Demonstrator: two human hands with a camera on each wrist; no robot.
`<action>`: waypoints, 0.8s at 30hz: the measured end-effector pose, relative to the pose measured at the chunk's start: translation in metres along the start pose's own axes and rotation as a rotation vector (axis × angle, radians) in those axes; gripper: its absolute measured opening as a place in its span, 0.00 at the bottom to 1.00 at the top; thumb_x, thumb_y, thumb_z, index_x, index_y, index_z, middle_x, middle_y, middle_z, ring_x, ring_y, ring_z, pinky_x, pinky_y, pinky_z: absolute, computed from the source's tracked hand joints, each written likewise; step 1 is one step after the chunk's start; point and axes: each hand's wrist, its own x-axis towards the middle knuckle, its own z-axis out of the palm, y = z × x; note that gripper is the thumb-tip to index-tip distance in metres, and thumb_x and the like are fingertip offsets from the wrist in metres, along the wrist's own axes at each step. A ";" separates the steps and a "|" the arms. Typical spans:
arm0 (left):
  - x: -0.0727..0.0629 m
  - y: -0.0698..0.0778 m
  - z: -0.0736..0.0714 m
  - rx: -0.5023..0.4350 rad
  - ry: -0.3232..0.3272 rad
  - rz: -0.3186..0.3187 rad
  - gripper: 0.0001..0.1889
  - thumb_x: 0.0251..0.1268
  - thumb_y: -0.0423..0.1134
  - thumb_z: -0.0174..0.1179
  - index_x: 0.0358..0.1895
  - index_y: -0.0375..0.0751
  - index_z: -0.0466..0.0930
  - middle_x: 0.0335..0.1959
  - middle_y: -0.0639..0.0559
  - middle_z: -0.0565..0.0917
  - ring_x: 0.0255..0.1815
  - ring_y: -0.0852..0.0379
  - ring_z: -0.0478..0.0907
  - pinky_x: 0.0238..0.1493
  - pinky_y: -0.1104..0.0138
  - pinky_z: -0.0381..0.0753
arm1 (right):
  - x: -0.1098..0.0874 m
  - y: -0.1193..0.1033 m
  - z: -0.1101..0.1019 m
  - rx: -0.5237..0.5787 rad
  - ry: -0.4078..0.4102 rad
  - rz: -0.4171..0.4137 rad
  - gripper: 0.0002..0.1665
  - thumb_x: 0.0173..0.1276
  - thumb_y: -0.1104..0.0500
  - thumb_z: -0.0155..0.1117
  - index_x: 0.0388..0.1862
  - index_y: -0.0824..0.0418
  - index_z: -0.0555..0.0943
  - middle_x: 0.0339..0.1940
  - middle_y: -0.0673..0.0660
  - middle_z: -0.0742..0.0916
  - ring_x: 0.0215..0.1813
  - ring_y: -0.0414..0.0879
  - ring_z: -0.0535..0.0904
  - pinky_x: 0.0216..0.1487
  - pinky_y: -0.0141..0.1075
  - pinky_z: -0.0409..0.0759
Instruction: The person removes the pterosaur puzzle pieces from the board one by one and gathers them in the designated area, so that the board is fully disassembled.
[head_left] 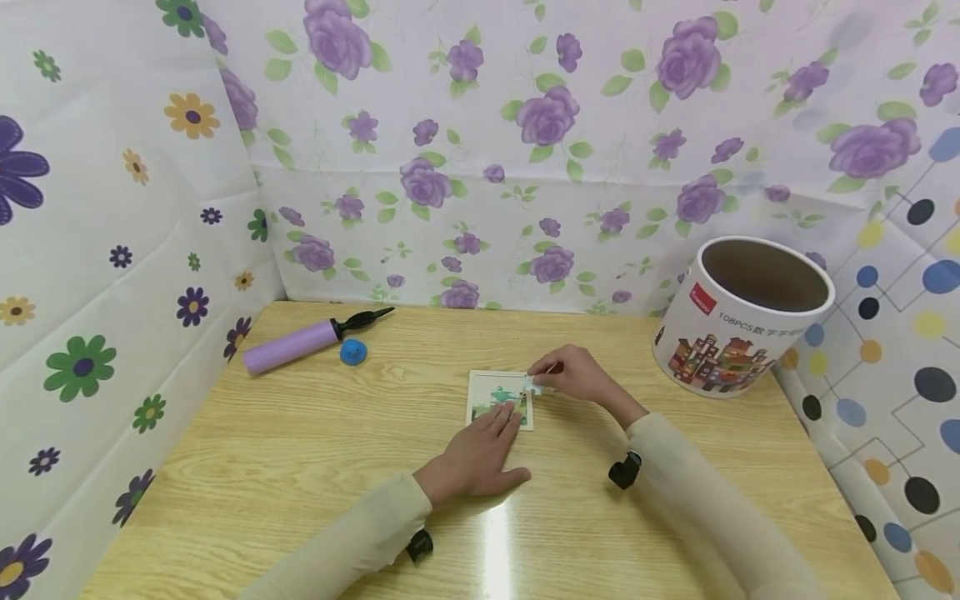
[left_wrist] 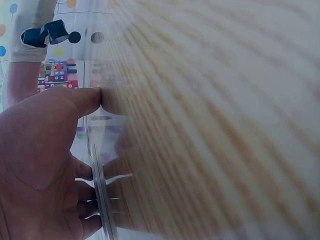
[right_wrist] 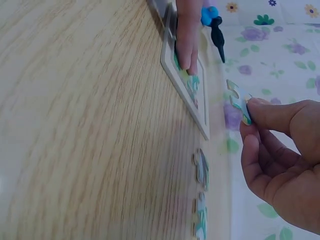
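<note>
A small jigsaw tray (head_left: 480, 374) with a pale rim lies flat on the table, partly filled with green and teal picture pieces. My left hand (head_left: 480, 458) rests on its lower part, fingers stretched out over the fitted pieces and thumb spread to the side. Above the tray's upper right corner, my right hand (head_left: 581, 375) pinches a puzzle piece (right_wrist: 235, 95) between thumb and fingertips. In the right wrist view that piece is held up off the table, light blue with some green and yellow. The left fingers hide part of the picture.
Two loose puzzle pieces (right_wrist: 202, 170) lie beside the tray in the right wrist view. A purple hand pump (head_left: 292, 346) and a blue toy (head_left: 353, 352) are at the back left. A large white bucket (head_left: 720, 325) stands at the back right, near patterned cloth walls.
</note>
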 end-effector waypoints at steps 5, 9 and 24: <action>0.000 0.000 0.000 -0.002 0.002 0.004 0.47 0.76 0.68 0.45 0.80 0.31 0.54 0.82 0.35 0.55 0.83 0.44 0.51 0.80 0.60 0.54 | -0.009 0.010 -0.003 -0.019 0.017 -0.006 0.08 0.70 0.59 0.71 0.46 0.55 0.92 0.45 0.54 0.92 0.36 0.39 0.85 0.41 0.37 0.84; 0.000 0.001 -0.002 -0.003 -0.008 0.001 0.47 0.76 0.67 0.45 0.80 0.31 0.54 0.82 0.35 0.54 0.83 0.44 0.51 0.80 0.59 0.54 | -0.015 0.016 -0.003 -0.019 0.025 0.001 0.08 0.69 0.58 0.72 0.44 0.55 0.92 0.43 0.52 0.92 0.37 0.39 0.85 0.41 0.36 0.84; -0.001 0.001 -0.004 -0.002 -0.004 -0.005 0.46 0.76 0.67 0.46 0.80 0.31 0.55 0.82 0.36 0.55 0.83 0.45 0.52 0.80 0.60 0.54 | -0.027 0.028 0.003 -0.022 0.008 0.094 0.06 0.68 0.58 0.73 0.42 0.52 0.93 0.43 0.50 0.92 0.36 0.38 0.81 0.37 0.34 0.80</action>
